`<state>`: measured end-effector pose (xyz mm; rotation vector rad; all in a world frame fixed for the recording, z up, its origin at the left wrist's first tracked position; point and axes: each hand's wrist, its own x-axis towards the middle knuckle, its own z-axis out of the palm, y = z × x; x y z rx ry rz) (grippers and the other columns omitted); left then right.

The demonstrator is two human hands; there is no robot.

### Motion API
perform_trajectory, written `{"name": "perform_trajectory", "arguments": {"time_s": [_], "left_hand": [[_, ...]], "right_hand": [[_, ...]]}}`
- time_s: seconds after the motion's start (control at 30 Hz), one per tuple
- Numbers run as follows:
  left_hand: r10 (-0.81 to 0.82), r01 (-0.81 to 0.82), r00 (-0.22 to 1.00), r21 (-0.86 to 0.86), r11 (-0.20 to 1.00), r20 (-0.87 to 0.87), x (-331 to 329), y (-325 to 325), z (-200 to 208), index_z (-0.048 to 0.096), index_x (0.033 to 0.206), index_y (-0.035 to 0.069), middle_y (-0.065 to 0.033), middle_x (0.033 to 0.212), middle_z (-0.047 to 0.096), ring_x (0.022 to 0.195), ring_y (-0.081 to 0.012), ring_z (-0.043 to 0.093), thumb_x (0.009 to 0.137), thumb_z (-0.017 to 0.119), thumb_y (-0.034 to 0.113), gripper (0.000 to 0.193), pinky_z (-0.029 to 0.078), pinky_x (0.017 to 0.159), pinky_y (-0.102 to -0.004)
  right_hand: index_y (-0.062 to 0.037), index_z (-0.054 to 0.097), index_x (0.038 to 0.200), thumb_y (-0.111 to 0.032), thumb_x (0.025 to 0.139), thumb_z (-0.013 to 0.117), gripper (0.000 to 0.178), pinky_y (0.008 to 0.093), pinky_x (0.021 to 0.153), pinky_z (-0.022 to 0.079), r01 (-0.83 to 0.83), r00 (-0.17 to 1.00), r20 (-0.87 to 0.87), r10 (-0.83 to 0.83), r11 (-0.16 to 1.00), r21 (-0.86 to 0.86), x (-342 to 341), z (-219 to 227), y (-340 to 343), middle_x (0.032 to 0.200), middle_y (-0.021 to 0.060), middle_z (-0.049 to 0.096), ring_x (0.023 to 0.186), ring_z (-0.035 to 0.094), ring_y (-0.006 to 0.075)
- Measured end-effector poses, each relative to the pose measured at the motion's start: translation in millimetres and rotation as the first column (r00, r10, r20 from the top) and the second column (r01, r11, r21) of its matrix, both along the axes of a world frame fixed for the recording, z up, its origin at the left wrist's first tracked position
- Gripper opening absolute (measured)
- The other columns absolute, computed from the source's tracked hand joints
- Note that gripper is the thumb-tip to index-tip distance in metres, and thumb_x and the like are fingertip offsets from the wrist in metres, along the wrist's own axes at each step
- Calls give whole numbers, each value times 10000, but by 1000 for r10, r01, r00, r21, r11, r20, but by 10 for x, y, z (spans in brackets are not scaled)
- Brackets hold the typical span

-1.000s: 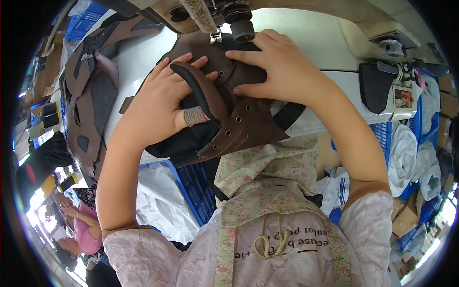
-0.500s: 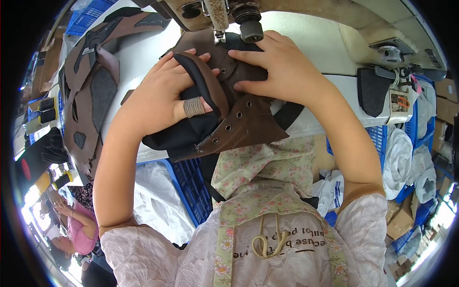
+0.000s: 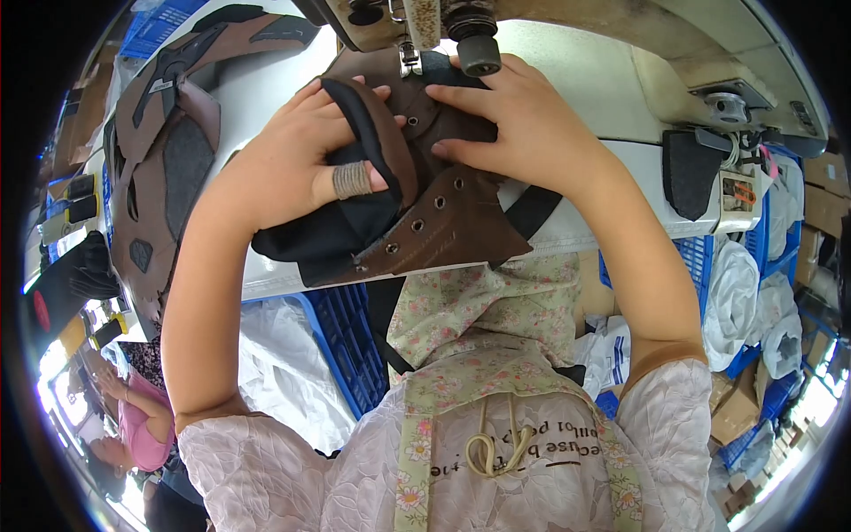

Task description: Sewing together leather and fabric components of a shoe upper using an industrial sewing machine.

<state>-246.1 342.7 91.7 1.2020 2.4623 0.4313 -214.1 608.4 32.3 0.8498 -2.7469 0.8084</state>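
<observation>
The fingers (image 3: 350, 177) of the left hand (image 3: 297, 168) are curled over a folded black padded edge of the brown shoe upper (image 3: 434, 222), one of them wrapped in a tan band, and the piece is pinched and pressed down near the centre of the frame; nothing is released. To the left of that hand, a stack of cut brown and grey upper pieces (image 3: 164, 168) is seen lying on the white tabletop (image 3: 266, 89) at the upper left, apparently not yet under the needle. Judged from this, the work on the held upper is taken to be in mid-course: eyelets are already punched along its brown facing, the black lining is already joined to it, and a seam near its far end seems to be what is in hand, while how much stitching is left cannot be told. The long axis of the upper is laid from the lower left toward the upper centre, its far end pointed at the presser foot (image 3: 409, 60) of the sewing machine (image 3: 567, 27). Further right, the right hand (image 3: 523, 124) is spread flat with its fingers (image 3: 456, 93) pressed on the brown leather just beside the foot, holding it down rather than gripping it.
</observation>
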Motion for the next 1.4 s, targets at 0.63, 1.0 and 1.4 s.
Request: {"name": "perform_trajectory", "arguments": {"time_s": [0.63,1.0,1.4], "left_hand": [[503,-567,799,-138,812,-329,393,152,704,707,845,54,-96,849,659,827,-298,642,755,754,401,362,504,800,-400],[172,-453,709,-255,854,-684,928,995,79,635,1132,-32,-189,1162,645,1175,-315,565,802,685,389,538,293,1105,-501],[381,-638,669,-230,735,-639,886,1362,-166,585,1280,26,-249,1205,624,1099,-336,620,700,718,246,634,162,1109,-682]], "right_hand": [[-126,721,1145,-519,754,714,555,402,981,429,102,993,50,-103,994,24,3,-20,-63,1207,187,611,1132,536,327],[-106,690,1177,-268,911,603,323,373,931,451,-4,1000,12,5,995,-99,-238,-128,15,1071,135,653,1072,556,311],[-60,687,1124,-89,841,566,310,354,884,513,-16,918,374,135,952,-306,-398,35,225,1076,148,694,1014,650,286]]}}
